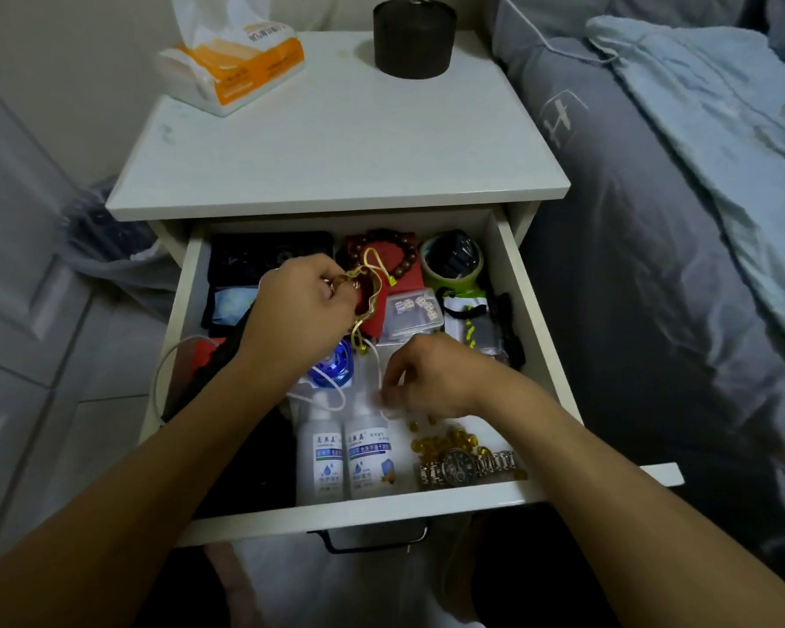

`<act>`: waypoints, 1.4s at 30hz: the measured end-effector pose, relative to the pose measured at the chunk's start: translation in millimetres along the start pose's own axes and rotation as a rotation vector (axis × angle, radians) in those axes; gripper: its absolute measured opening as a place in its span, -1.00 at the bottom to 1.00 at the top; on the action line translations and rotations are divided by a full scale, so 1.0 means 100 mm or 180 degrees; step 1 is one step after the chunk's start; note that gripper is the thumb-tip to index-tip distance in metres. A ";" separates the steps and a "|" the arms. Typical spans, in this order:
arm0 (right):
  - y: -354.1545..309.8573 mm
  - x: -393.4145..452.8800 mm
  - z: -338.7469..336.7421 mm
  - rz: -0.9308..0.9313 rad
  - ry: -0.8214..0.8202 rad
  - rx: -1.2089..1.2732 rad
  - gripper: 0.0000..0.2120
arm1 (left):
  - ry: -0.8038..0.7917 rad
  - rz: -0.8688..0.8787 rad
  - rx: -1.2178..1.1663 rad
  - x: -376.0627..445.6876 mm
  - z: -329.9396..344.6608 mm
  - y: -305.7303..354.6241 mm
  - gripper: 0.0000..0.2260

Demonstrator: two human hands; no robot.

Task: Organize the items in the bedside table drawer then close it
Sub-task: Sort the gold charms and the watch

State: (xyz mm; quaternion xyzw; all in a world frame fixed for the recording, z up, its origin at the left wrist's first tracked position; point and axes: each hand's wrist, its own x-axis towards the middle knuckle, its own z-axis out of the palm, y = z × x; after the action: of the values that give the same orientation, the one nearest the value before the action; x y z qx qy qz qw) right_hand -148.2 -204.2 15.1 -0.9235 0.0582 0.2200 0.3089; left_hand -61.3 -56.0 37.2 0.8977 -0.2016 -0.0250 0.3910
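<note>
By the front edge of the open drawer [359, 514] lie two white bottles [345, 451] and a watch [461, 466], my right hand [431, 378] pinches small yellow beads [445, 439] just above, and at 11 o'clock my left hand [304, 305] grips a gold cord [372, 287].

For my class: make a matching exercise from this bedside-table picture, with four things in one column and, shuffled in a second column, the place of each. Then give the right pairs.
Things
1. tissue pack
2. wristwatch
3. gold cord
4. dark round container

Places
A. in the drawer, at its front right corner
B. held up by the left hand over the drawer
C. on the table top, at the back left
D. on the table top, at the back, towards the bed

Pairs: 1-C, 2-A, 3-B, 4-D
</note>
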 end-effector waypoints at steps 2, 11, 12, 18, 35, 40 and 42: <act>-0.06 0.05 0.04 0.0086 0.0063 0.0098 -0.78 | -0.0063 -0.0081 -0.0233 0.03 -0.04 -0.02 -0.90; -0.20 -0.03 -0.12 0.0081 0.1003 0.0605 -0.75 | -0.0207 -0.0713 -0.0913 -0.02 -0.23 -0.13 -0.90; -0.26 -0.07 -0.13 -0.0050 0.1164 0.0834 -0.78 | -0.0167 -0.0765 -0.1029 -0.02 -0.26 -0.14 -0.90; -0.44 0.07 -0.02 -0.0651 0.1827 0.1034 -0.92 | 0.0157 -0.0769 -0.1691 -0.09 -0.39 -0.11 -0.93; -0.12 -0.24 -0.18 0.0279 0.0672 -0.0318 -0.74 | -0.0712 -0.0843 -0.2134 -0.24 -0.31 0.19 -0.90; 0.08 -0.52 -0.23 0.0629 0.0363 -0.0420 -0.61 | -0.1279 -0.1039 -0.2138 -0.29 -0.07 0.26 -0.87; 0.14 -0.58 -0.22 0.0681 0.0265 -0.0407 -0.56 | -0.1279 -0.1116 -0.2060 -0.27 -0.02 0.23 -0.86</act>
State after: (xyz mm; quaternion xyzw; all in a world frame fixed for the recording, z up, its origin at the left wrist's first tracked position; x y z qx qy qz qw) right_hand -195.5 -229.9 49.0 -0.9381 0.1550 0.2165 0.2215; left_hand -93.6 -58.3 51.8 0.7265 -0.0997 -0.3278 0.5956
